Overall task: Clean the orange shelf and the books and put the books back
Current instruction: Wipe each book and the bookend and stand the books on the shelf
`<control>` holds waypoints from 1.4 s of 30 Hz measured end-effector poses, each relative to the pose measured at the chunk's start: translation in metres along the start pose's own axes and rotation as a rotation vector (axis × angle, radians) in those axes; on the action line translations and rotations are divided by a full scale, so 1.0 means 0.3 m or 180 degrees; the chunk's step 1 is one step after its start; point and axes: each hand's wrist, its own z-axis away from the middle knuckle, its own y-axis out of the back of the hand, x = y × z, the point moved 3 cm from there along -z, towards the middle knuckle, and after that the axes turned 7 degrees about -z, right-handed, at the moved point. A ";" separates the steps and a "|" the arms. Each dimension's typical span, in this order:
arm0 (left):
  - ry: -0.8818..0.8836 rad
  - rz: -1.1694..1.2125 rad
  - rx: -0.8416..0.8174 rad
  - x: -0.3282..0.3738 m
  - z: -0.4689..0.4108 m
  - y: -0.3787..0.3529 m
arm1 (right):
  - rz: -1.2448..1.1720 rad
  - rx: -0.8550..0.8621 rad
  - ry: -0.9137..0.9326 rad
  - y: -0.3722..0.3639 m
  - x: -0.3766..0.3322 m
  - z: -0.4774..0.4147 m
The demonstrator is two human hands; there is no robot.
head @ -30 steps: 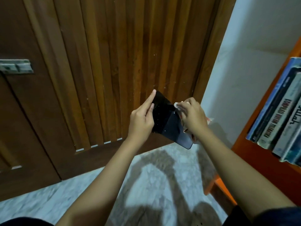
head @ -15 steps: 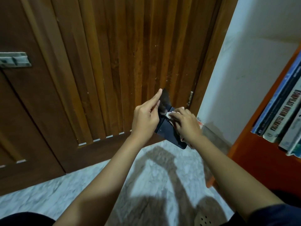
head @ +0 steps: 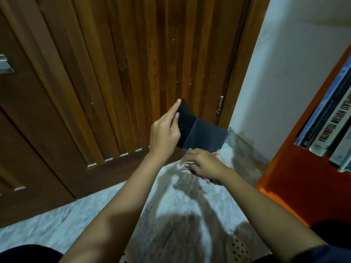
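My left hand point(head: 165, 133) holds a thin dark book point(head: 202, 136) up in front of the wooden door, forefinger stretched along its upper left edge. The book's black spine side and dark blue cover both show. Just below the book, my right hand point(head: 204, 164) grips a crumpled pale cloth point(head: 182, 165) and is off the cover. The orange shelf point(head: 300, 179) stands at the right edge, with several books point(head: 329, 120) leaning in a row on it.
A brown slatted wooden door point(head: 133, 73) fills the background, with a metal latch point(head: 4, 65) at far left and a hinge point(head: 220, 108) by the frame. A white wall point(head: 284, 73) is to the right. Marble floor point(head: 171, 215) lies below my arms.
My right hand with the cloth has slid down off the book's cover to below its lower edge. The book now shows more of its blue face. My left hand keeps its hold.
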 end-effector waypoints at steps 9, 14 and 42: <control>0.0748 0.0505 0.0572 -0.024 0.026 -0.016 | -0.1849 0.3326 -0.1245 0.202 0.056 0.039; 0.0981 0.0780 0.0856 0.040 0.042 -0.047 | -0.1438 0.3946 -0.1300 0.236 -0.024 0.004; 0.0410 0.1270 0.0571 0.208 -0.044 0.064 | -0.2739 0.4125 -0.0704 0.338 -0.133 -0.088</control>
